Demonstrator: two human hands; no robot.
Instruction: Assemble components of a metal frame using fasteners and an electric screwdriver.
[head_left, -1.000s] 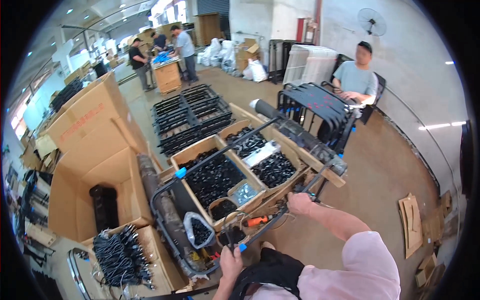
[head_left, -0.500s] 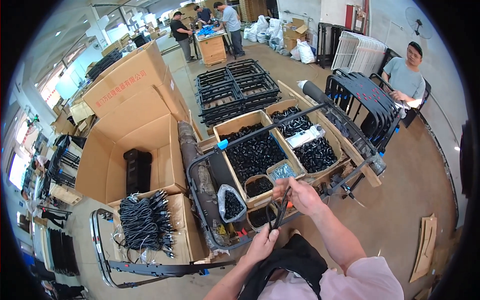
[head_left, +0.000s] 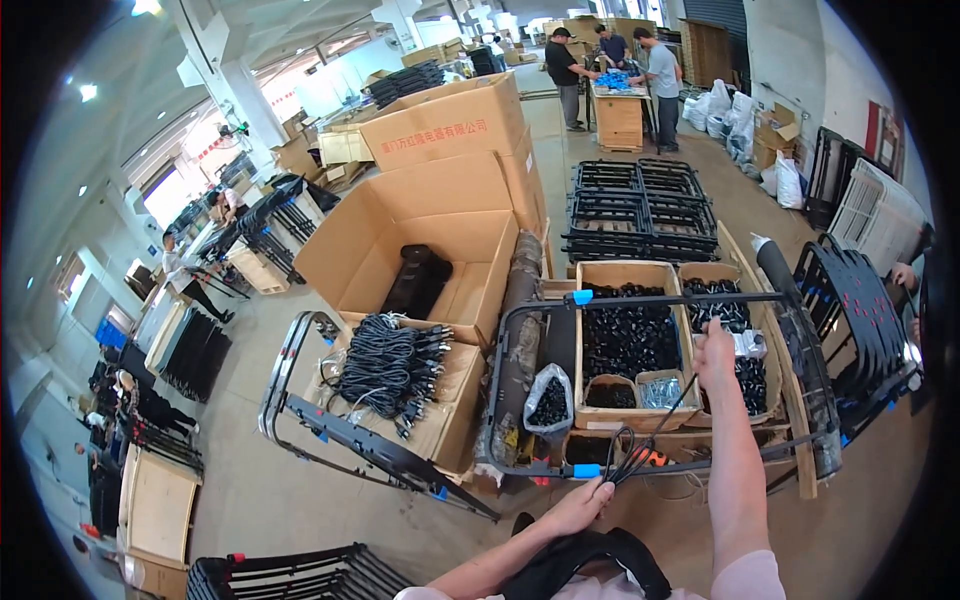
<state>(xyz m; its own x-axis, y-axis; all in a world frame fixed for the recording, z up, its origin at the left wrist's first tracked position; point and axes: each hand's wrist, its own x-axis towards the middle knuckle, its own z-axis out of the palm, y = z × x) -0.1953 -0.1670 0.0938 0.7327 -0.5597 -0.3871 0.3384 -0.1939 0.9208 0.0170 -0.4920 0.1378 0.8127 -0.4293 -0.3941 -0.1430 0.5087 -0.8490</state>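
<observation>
Left hand (head_left: 583,500) is pinched shut on a bunch of thin black cords (head_left: 640,450), low in front of the metal frame (head_left: 640,300). Right hand (head_left: 714,352) is raised over the boxes of black parts (head_left: 625,335), closed on the cords' upper end. Cable bundle (head_left: 385,365) sits on a cardboard box off left.

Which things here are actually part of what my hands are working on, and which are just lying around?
In hand:
left hand pinching the black cords
right hand holding the cords up
black metal frame under both hands

Lying about:
cable bundle on a carton
open cardboard box with a black part inside
bins of black parts
stacked black frames
</observation>
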